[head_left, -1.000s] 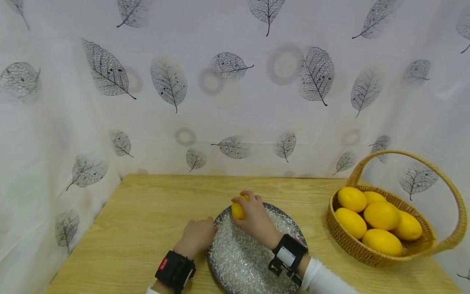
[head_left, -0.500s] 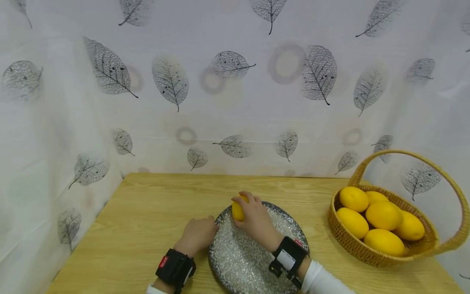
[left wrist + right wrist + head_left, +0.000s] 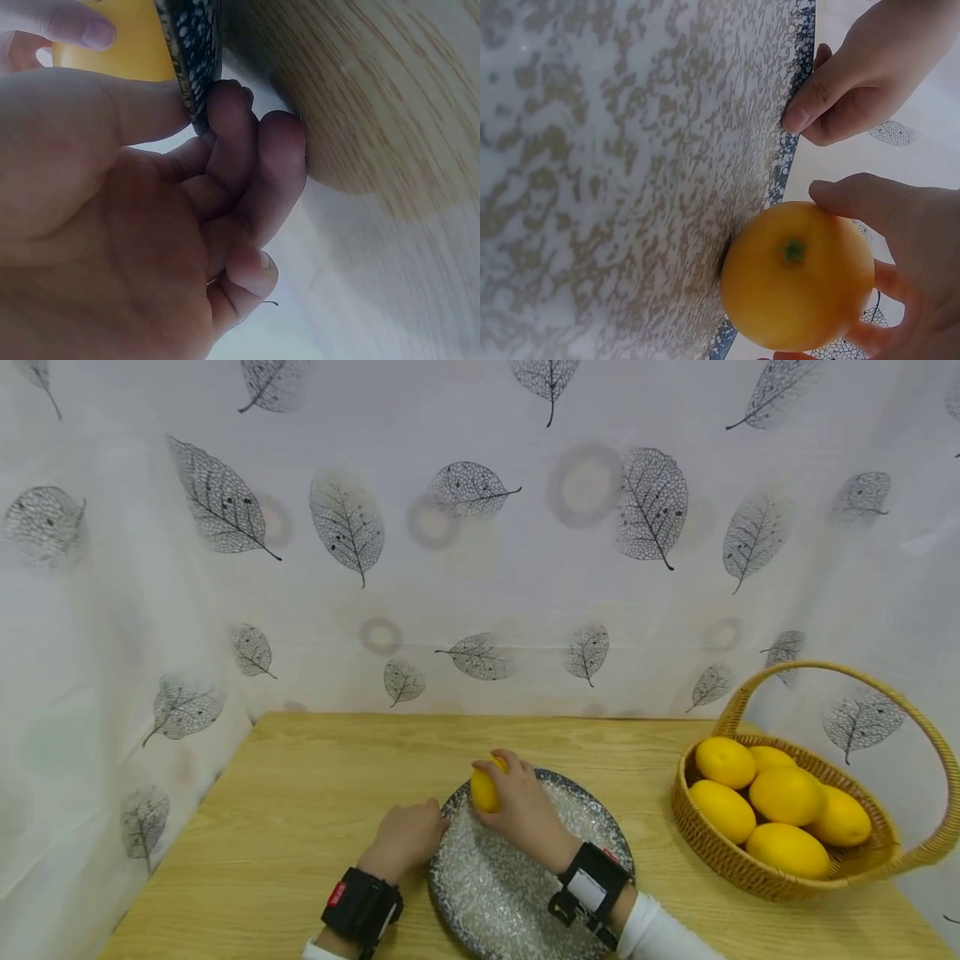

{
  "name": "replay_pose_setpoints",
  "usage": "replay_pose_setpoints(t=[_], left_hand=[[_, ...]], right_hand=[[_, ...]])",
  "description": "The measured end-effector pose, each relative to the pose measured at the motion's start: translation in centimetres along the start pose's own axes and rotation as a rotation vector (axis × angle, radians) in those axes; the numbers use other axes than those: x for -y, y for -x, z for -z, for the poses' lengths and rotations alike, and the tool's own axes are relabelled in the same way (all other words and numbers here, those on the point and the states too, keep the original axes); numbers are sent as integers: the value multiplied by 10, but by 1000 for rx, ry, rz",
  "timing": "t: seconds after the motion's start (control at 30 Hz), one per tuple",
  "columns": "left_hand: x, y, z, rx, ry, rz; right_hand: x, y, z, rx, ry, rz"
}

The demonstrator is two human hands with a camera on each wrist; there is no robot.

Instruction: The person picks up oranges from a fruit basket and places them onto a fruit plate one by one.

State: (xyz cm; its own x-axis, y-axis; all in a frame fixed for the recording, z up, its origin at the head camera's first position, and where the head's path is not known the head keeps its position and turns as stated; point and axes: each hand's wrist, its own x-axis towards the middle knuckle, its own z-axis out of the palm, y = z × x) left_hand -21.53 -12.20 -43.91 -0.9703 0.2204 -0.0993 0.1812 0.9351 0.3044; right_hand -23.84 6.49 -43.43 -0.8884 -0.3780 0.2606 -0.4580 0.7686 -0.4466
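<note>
A round speckled grey-and-white plate point(image 3: 517, 893) with a dark rim lies on the table. My left hand point(image 3: 405, 839) pinches its left rim, thumb on top and curled fingers underneath, as the left wrist view shows. At the plate's far left, my right hand point(image 3: 525, 814) grips a yellow lemon point(image 3: 484, 789) from above and the side. In the right wrist view the lemon point(image 3: 795, 277) has a green star-shaped stem end facing the camera. Its lower side sits against the plate's surface near the rim. The right palm and some fingers are partly out of that view.
A wicker basket point(image 3: 720, 860) with a tall arched handle stands at the right, holding several lemons point(image 3: 787, 795). Both stand on a light wooden table point(image 3: 322, 777). Behind and at the sides hangs a white leaf-print curtain point(image 3: 480, 577).
</note>
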Motion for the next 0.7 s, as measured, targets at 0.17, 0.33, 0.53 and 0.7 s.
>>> replay_pose_setpoints(t=[0.17, 0.33, 0.53, 0.7], left_hand=[[1, -1, 1, 15, 21, 9], [3, -3, -3, 16, 15, 8], [2, -1, -2, 6, 8, -2], [2, -1, -1, 6, 8, 0]], right_hand=[[3, 0, 0, 16, -17, 9], [5, -1, -1, 21, -18, 16], [8, -2, 0, 22, -18, 31], [9, -2, 0, 31, -26, 28]])
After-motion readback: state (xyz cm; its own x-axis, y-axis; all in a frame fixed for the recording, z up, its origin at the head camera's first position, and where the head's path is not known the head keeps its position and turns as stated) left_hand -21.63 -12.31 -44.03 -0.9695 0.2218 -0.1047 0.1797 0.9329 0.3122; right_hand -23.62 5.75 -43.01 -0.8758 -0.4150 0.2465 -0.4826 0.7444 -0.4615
